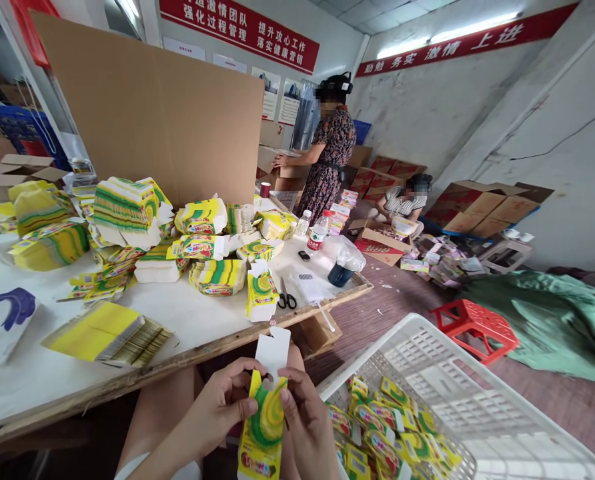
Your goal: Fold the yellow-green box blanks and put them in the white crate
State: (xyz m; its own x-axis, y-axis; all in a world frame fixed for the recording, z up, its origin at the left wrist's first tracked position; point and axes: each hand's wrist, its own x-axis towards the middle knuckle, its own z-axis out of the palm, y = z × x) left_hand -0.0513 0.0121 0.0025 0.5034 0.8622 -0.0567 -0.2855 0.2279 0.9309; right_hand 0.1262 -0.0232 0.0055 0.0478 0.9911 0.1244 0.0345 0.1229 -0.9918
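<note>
Both my hands hold one small yellow-and-green printed carton (263, 427) low in the middle of the view, above my lap. Its white hang tab sticks up above my fingers. My left hand (222, 403) pinches the carton's upper left edge, thumb on the front. My right hand (305, 423) grips its right side, fingers curled round it. To the right, a white plastic basket (430, 353) holds several folded cartons (382, 433) of the same print.
A white worktable (187, 313) carries stacks of flat cartons (127, 207), a yellow stack (105, 333), scissors (286, 300), water bottles (318, 233) and a large cardboard sheet (152, 113). A red stool (475, 327) and green tarp (542, 320) lie right. Two other people work behind.
</note>
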